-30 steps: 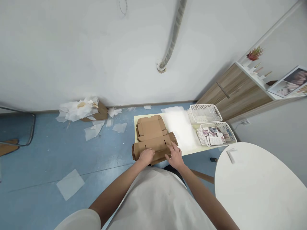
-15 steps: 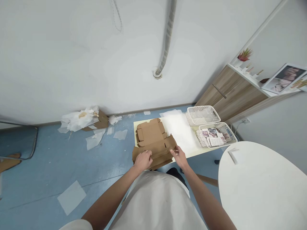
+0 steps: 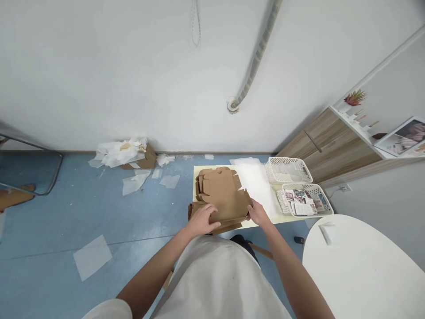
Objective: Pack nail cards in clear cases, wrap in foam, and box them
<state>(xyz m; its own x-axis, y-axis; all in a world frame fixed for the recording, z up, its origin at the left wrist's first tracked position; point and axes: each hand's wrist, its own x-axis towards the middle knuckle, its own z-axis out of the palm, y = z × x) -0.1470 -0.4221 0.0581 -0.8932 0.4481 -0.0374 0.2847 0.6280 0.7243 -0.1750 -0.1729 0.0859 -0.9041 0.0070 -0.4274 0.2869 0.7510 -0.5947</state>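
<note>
A stack of brown flattened cardboard boxes [image 3: 217, 186] lies at the near left end of a pale yellow table [image 3: 247, 224]. The top cardboard box blank sits shifted to the right and skewed over those under it. At its right edge, my right hand [image 3: 258, 213] is closed, thumb on top and fingers partly hidden. My left hand [image 3: 202, 220] rests over the near flap with thumb and fingers apart, gripping nothing that I can see.
White sheets [image 3: 254, 177] lie beside the stack. Two white plastic baskets [image 3: 289, 170] stand at the table's right end, the nearer one holding printed cards [image 3: 300, 204]. A round white table [image 3: 361, 261] is to the right. Paper scraps litter the blue floor [image 3: 142, 221].
The top box blank has slid right and turned relative to the stack, with my right hand at its edge. My left hand's fingers have opened. The view has tilted.
</note>
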